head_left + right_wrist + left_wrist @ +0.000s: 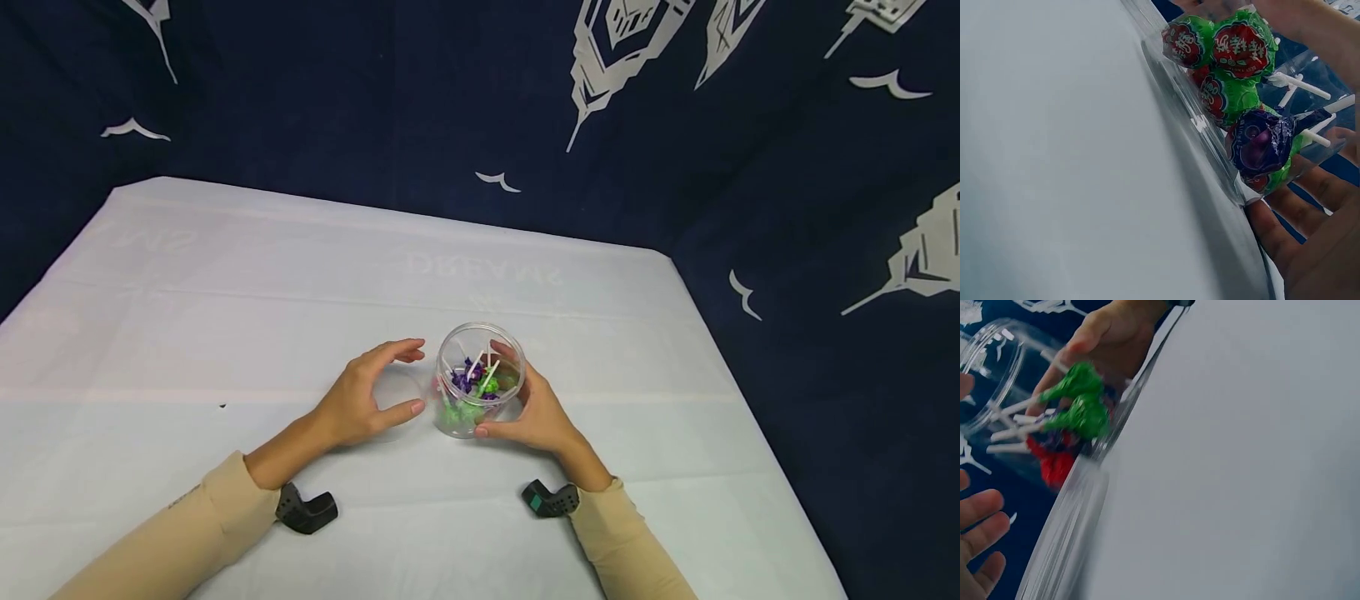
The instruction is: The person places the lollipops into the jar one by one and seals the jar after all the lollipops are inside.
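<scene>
A clear round plastic jar (481, 323) without a cover on its mouth stands on the white-covered table. Inside are several lollipops (468, 379) in purple, green and red wrappers, white sticks pointing up. My right hand (546, 414) holds the jar from the right, thumb at the front and fingers round the far side. To the left, my left hand (360, 398) is apart from the jar, thumb and fingers spread. Between that hand and the jar lies a clear round lid (1075, 534), faint in the head view.
A white cloth (300, 333) with faint creases covers the table. Left of the left forearm is a tiny dark speck (222, 406). Dark blue fabric (315, 108) with white printed shapes hangs behind the table and along its right side.
</scene>
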`<state>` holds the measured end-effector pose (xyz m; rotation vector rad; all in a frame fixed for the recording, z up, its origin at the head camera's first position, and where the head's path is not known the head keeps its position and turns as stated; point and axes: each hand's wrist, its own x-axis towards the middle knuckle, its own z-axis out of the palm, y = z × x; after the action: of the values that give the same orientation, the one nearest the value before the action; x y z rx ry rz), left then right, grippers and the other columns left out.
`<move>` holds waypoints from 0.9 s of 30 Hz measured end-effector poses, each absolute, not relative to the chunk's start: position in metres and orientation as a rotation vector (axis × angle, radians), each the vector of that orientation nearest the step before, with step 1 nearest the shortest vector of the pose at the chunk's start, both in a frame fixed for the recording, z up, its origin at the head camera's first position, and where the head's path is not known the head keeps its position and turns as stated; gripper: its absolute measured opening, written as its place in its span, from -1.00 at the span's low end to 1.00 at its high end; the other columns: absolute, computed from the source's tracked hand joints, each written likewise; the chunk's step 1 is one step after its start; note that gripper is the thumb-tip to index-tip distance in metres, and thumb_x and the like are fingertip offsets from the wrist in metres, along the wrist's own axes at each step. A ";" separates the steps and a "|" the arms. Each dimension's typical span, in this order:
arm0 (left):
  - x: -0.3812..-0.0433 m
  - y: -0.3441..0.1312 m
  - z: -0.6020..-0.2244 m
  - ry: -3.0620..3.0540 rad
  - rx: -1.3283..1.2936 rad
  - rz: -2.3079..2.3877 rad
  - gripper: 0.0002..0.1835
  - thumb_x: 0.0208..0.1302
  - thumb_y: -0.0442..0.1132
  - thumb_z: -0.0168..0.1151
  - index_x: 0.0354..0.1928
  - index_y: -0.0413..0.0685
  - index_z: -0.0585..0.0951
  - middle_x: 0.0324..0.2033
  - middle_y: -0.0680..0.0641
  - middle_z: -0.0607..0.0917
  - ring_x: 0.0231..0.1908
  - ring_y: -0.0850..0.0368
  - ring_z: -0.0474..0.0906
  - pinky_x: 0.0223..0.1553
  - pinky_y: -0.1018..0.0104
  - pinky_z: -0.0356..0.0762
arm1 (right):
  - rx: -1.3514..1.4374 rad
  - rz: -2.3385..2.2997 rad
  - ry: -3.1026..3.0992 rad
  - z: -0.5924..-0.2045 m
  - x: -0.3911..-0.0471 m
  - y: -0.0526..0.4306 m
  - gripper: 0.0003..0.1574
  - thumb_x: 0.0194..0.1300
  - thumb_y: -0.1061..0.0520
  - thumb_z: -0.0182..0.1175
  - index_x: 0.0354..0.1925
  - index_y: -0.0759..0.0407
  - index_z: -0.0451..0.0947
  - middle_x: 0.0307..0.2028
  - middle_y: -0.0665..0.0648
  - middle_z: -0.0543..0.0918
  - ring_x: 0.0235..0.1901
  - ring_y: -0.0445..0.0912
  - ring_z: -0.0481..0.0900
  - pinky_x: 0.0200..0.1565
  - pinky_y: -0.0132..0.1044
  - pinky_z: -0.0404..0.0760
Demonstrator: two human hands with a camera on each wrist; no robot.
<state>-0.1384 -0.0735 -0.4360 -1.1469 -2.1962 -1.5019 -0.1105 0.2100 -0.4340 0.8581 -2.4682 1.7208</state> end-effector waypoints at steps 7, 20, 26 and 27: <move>-0.141 -0.111 -0.433 -2.531 -1.133 -1.209 -0.30 0.06 0.00 0.45 0.23 -0.15 0.52 0.19 -0.13 0.51 0.22 -0.09 0.37 0.24 -0.19 0.27 | 0.829 1.670 -2.511 -0.437 -0.112 0.207 0.37 -0.28 0.45 0.61 0.45 0.38 0.11 0.24 0.36 0.46 0.25 0.16 0.42 0.30 -0.24 0.38; -0.144 -0.132 -0.436 -2.747 -1.187 -0.964 -0.05 -0.23 0.28 0.58 0.25 0.01 0.54 0.24 -0.08 0.47 0.27 -0.05 0.30 0.26 -0.17 0.28 | 0.819 1.640 -2.528 -0.440 -0.113 0.213 0.32 -0.21 0.29 0.64 0.46 0.25 0.16 0.24 0.24 0.49 0.24 0.11 0.43 0.28 -0.31 0.38; -0.142 -0.132 -0.435 -2.779 -1.205 -0.869 -0.03 -0.27 0.25 0.60 0.27 0.01 0.53 0.24 -0.06 0.48 0.26 -0.04 0.32 0.28 -0.13 0.27 | 0.807 1.642 -2.531 -0.438 -0.112 0.214 0.31 -0.21 0.27 0.64 0.45 0.28 0.17 0.24 0.24 0.50 0.23 0.07 0.44 0.27 -0.32 0.38; -0.141 -0.132 -0.435 -2.771 -1.210 -0.865 -0.03 -0.26 0.24 0.60 0.27 0.01 0.54 0.23 -0.06 0.49 0.26 -0.04 0.33 0.28 -0.12 0.28 | 0.804 1.644 -2.528 -0.438 -0.112 0.214 0.31 -0.21 0.28 0.64 0.45 0.27 0.17 0.23 0.24 0.50 0.23 0.06 0.44 0.28 -0.31 0.38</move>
<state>-0.1414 -0.1319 -0.4347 -1.2096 -2.7712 -0.8650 -0.1117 0.2135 -0.4381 0.8044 -2.5277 1.6444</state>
